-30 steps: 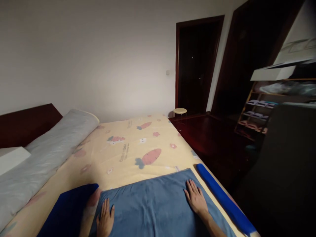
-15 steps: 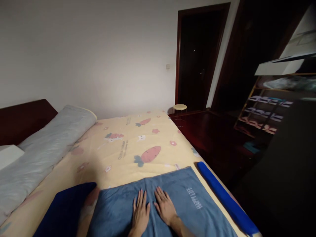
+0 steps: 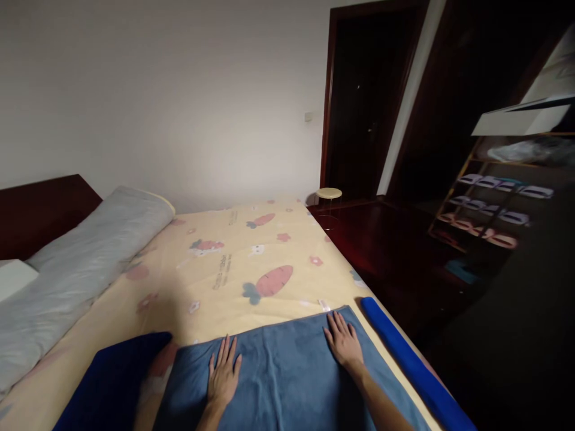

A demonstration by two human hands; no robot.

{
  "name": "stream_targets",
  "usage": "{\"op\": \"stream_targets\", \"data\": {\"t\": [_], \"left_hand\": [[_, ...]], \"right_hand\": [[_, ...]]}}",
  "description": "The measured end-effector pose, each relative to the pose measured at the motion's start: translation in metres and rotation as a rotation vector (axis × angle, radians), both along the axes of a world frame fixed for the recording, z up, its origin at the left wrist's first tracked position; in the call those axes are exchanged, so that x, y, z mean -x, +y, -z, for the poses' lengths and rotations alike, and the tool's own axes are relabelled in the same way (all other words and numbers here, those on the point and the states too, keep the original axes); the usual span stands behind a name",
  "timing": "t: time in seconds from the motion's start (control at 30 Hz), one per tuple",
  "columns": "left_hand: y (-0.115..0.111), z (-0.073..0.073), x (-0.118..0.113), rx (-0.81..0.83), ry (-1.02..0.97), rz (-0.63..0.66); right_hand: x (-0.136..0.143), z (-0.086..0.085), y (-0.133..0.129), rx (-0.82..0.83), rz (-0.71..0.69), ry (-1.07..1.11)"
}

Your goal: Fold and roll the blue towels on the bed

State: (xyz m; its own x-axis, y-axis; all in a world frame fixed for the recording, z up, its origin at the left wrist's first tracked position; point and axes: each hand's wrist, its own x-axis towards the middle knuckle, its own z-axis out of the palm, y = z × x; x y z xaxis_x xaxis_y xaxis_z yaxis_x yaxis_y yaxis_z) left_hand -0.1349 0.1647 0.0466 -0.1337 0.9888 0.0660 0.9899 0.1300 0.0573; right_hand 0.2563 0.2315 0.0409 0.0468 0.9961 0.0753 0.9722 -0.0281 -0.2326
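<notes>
A blue-grey towel (image 3: 287, 365) lies spread on the bed, with faint creases running down its middle. My left hand (image 3: 223, 374) rests flat on its left part, fingers apart and tips near the far edge. Close to the towel's far right corner, my right hand (image 3: 345, 341) lies flat with its fingers extended; the printed lettering is covered by this hand and arm. A dark blue folded cloth (image 3: 112, 377) is to the left of the towel. Along the right side of the bed runs a long, narrow, bright blue folded cloth (image 3: 413, 362).
The yellow bed sheet (image 3: 233, 281) has carrots and rabbits printed on it. A grey pillow (image 3: 99, 239) lies at the left by the dark headboard (image 3: 45, 203). Beyond the bed are a round stool (image 3: 329, 193), a dark door (image 3: 368, 108) and a shoe rack (image 3: 485, 203).
My hands have slid apart over the towel, the left one leftward and the right one toward the far right corner. The lettering, visible before, is now covered.
</notes>
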Motion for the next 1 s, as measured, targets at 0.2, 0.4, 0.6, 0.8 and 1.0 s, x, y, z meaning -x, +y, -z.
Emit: {"op": "stream_targets", "data": {"t": [0.2, 0.4, 0.6, 0.8, 1.0], "left_hand": [[-0.001, -0.004, 0.014, 0.013, -0.009, 0.022], [0.008, 0.003, -0.047, -0.144, -0.010, 0.067], [0.011, 0.029, -0.127, -0.098, -0.164, 0.240], [0.010, 0.016, -0.100, -0.180, -0.273, 0.152], [-0.008, 0.013, -0.008, -0.107, -0.029, -0.107]], "right_hand": [[-0.023, 0.007, 0.004, -0.005, 0.021, -0.038], [0.041, -0.010, -0.006, -0.045, -0.086, 0.049], [0.139, -0.015, -0.035, 0.054, -0.497, 0.186], [0.135, -0.017, -0.035, 0.080, -0.513, 0.206], [0.106, -0.012, -0.026, 0.018, -0.312, 0.170]]}}
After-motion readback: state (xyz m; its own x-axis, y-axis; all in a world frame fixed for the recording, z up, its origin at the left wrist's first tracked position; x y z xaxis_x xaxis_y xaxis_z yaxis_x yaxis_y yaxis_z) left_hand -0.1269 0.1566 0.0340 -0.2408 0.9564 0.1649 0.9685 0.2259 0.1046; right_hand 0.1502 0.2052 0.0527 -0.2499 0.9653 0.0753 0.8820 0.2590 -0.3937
